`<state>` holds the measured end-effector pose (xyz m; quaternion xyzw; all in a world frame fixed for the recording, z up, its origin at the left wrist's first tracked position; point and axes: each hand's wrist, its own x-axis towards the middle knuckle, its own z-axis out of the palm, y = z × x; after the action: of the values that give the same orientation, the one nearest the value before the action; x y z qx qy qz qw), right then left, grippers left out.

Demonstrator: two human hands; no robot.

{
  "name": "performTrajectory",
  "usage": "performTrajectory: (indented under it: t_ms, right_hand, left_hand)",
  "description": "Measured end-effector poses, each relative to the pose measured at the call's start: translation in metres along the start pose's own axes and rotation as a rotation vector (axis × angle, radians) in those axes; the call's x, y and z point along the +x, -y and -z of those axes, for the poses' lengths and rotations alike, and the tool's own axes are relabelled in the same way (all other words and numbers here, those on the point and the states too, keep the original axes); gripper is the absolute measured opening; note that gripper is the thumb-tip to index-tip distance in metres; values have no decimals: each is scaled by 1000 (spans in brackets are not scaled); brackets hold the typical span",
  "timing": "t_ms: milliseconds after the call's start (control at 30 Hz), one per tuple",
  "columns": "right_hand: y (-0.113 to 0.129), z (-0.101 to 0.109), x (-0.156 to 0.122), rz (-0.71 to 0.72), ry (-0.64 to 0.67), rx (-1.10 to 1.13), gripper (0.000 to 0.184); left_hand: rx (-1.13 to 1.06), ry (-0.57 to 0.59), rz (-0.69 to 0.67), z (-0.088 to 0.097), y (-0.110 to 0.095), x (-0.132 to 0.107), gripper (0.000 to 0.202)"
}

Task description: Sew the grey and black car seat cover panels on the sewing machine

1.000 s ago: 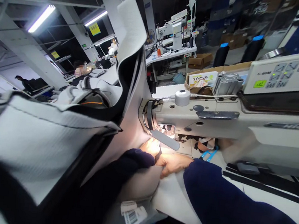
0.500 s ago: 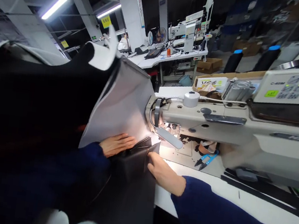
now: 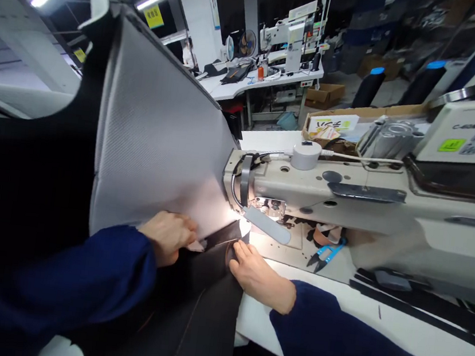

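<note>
A large sewn cover lies under the head of a sewing machine (image 3: 328,180), its black leather-like panel (image 3: 206,324) towards me and its grey mesh-textured panel (image 3: 152,127) standing up on the left. My left hand (image 3: 167,237) is closed with bent fingers on the cover's folded edge, where the grey side meets the black. Close to the lit needle area, my right hand (image 3: 260,276) has its fingertips together on the black panel, pinching a fold. A grey lamp arm (image 3: 267,225) partly hides the needle.
Blue-handled thread snips (image 3: 327,253) lie on the machine bed, right of my right hand. Black strips (image 3: 420,310) rest along the table's right side. Behind the machine are a cardboard box (image 3: 330,126) and black thread cones (image 3: 368,89). Another sewing station (image 3: 287,51) stands farther back.
My left hand has gone from lying flat to bent fingers gripping the cover, slightly leftward. The grey panel has swung up and left. My right hand stays near the needle, its fingers straighter.
</note>
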<state>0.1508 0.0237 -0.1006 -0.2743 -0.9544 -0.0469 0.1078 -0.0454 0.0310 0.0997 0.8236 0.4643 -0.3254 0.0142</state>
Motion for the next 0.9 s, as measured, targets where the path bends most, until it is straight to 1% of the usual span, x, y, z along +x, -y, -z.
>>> performTrajectory:
  t_ms: [67,100,167,200,233,267,300,333,400,467,533,600,667,733,833,900]
  right_hand:
    - [-1,-5,3,4,-16,-15,10]
    - [-2,-6,4,6,-14,-7,12]
    - [-5,-6,6,25,-13,51,14]
    - [-7,-5,6,46,-19,81,16]
    - [-9,-5,5,69,-27,115,16]
    - [-11,-3,3,88,-34,158,15]
    - [-14,-3,1,97,-42,214,14]
    - [-16,-2,-2,90,-56,275,13]
    - [-20,-4,-7,36,-117,379,15]
    - [-23,-8,-10,-55,-186,391,21]
    - [-24,-14,-9,-125,-214,335,20]
    - [-26,-17,-8,-137,-204,311,17]
    - [-32,-17,-7,-82,-192,332,21]
    - [-41,-12,-8,16,-156,368,17]
    - [-56,-1,-7,150,-59,391,10]
    - [-63,7,-4,174,17,397,13]
  left_hand:
    - [-32,26,-7,-15,-6,2,19]
    - [-75,1,-40,-22,-11,6,21]
    - [-186,-122,-169,-36,-27,21,31]
    - [-230,-206,-238,-42,-36,32,38]
    - [-258,-290,-278,-48,-45,47,43]
    - [-261,-349,-275,-54,-51,63,46]
    - [-254,-375,-222,-59,-55,79,46]
    - [-252,-377,-149,-65,-57,95,43]
    - [-258,-383,-22,-73,-53,121,37]
    - [-269,-406,19,-78,-45,136,34]
    - [-289,-439,33,-81,-36,142,33]
    - [-315,-454,37,-84,-29,143,33]
    - [-325,-457,32,-85,-26,143,43]
    - [-301,-439,18,-86,-23,143,50]
    - [-244,-404,15,-80,-22,139,47]
    - [-231,-383,17,-72,-23,134,46]
